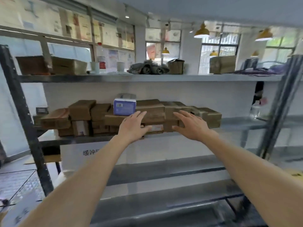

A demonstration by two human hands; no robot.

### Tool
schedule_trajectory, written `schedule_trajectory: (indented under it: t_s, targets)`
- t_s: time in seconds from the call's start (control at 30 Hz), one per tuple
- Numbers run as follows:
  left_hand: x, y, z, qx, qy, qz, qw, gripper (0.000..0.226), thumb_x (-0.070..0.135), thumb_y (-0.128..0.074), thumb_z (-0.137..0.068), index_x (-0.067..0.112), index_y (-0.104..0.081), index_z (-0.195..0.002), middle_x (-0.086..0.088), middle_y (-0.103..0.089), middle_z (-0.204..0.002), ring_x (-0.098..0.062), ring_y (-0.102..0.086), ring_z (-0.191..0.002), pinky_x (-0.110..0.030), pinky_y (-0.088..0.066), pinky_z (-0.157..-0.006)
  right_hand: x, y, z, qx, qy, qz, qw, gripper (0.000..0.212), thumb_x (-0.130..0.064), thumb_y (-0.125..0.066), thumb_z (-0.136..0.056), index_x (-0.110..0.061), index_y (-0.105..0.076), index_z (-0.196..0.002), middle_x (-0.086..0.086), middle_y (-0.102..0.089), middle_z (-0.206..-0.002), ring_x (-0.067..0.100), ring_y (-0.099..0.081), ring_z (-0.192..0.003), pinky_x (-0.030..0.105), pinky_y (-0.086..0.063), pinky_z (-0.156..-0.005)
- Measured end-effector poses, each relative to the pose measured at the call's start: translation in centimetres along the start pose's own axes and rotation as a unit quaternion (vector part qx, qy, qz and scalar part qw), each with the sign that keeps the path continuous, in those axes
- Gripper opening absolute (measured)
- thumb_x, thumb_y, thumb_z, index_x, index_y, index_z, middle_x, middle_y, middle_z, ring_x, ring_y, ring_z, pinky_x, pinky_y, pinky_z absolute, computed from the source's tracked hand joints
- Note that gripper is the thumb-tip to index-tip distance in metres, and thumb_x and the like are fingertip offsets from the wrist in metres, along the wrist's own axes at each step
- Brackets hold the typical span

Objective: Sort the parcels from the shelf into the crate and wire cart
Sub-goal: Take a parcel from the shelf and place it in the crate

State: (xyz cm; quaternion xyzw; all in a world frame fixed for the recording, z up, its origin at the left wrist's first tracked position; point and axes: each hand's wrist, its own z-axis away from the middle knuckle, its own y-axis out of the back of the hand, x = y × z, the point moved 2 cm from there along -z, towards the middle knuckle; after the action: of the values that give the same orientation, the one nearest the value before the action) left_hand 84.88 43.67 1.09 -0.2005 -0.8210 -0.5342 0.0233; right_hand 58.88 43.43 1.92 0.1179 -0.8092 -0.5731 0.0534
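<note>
Several brown cardboard parcels (152,112) are stacked in a row on the middle level of a metal shelf (237,124). A blue and white box (124,106) rests on top of the stack, left of centre. My left hand (133,126) is stretched out with fingers apart, just in front of the parcels below the blue box. My right hand (191,124) is also spread open, in front of the parcels to the right. A low parcel with a pale label (155,128) lies between the two hands. Neither hand holds anything. No crate or wire cart is visible.
The top shelf level (147,77) carries more cardboard boxes (222,64), white cups, a bottle and a grey bundle. Dark uprights (21,115) frame the shelf on the left and right. A clear jar (255,110) stands at the right. Lower shelf levels (164,171) lie beneath my arms.
</note>
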Motion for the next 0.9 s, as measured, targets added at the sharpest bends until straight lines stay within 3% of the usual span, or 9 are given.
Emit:
schedule_trajectory:
  t_s: [0.27,0.43,0.7,0.9]
  targets:
    - [19.0,-8.0,-5.0,-0.019,-0.06,0.027,0.998,0.076,0.062,-0.051,-0.098,0.025,-0.026,-0.16,-0.002,-0.023,-0.167,-0.022,-0.024,-0.152,-0.041,-0.028,-0.12,20.1,3.6,6.4,-0.001,-0.062,0.033,0.998,0.069,-0.064,-0.046,-0.098,-0.042,-0.02,-0.159,-0.008,-0.023,-0.167,0.027,-0.04,-0.145,0.05,-0.035,-0.116]
    - [26.8,-12.3,-7.7,-0.01,-0.072,0.005,0.997,0.074,0.06,-0.048,-0.099,0.023,-0.027,-0.16,-0.004,-0.027,-0.166,-0.024,-0.029,-0.15,-0.04,-0.028,-0.119,29.0,3.7,8.1,-0.008,-0.093,0.065,0.994,0.072,-0.068,-0.041,-0.098,-0.041,-0.016,-0.16,-0.004,-0.02,-0.169,0.026,-0.031,-0.151,0.048,-0.029,-0.12]
    - [32.7,-19.0,-14.5,-0.029,-0.078,0.013,0.996,0.075,0.062,-0.049,-0.098,0.027,-0.026,-0.16,-0.003,-0.027,-0.166,-0.025,-0.028,-0.151,-0.043,-0.03,-0.121,38.0,1.8,5.2,-0.007,-0.101,0.045,0.994,0.073,-0.066,-0.043,-0.099,-0.038,-0.018,-0.161,-0.003,-0.02,-0.169,0.024,-0.028,-0.152,0.046,-0.03,-0.12]
    - [33.8,-24.2,-22.6,-0.024,-0.061,0.022,0.998,0.074,0.061,-0.049,-0.098,0.027,-0.026,-0.16,-0.003,-0.028,-0.166,-0.024,-0.028,-0.151,-0.043,-0.029,-0.12,43.6,-1.4,-1.9,-0.014,-0.1,0.036,0.994,0.073,-0.068,-0.042,-0.098,-0.04,-0.017,-0.16,-0.005,-0.021,-0.168,0.024,-0.032,-0.15,0.046,-0.036,-0.116]
